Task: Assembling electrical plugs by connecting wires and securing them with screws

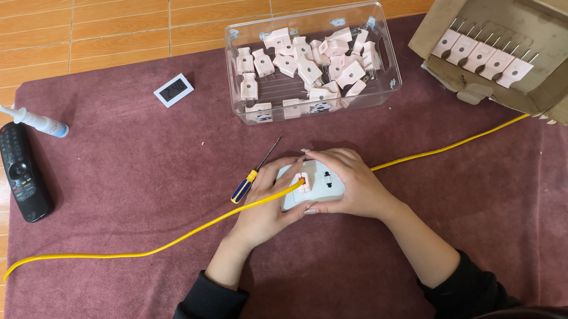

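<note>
Both hands meet at the middle of the maroon cloth. My left hand (266, 207) and my right hand (352, 185) together hold a small grey-white socket block (316, 185) with a pale pink plug piece (302, 182) set in its top. A yellow cable (161, 244) runs across the cloth and reaches the block under my left fingers. A screwdriver (251, 177) with a yellow and blue handle lies just left of my left hand, untouched.
A clear plastic bin (238, 69) of several pink plug pieces stands behind the hands. An open cardboard box (542, 31) with a row of pink plugs sits at right. A black remote (22, 172), a small white tube (34, 120) and a little white display (174, 90) lie at left.
</note>
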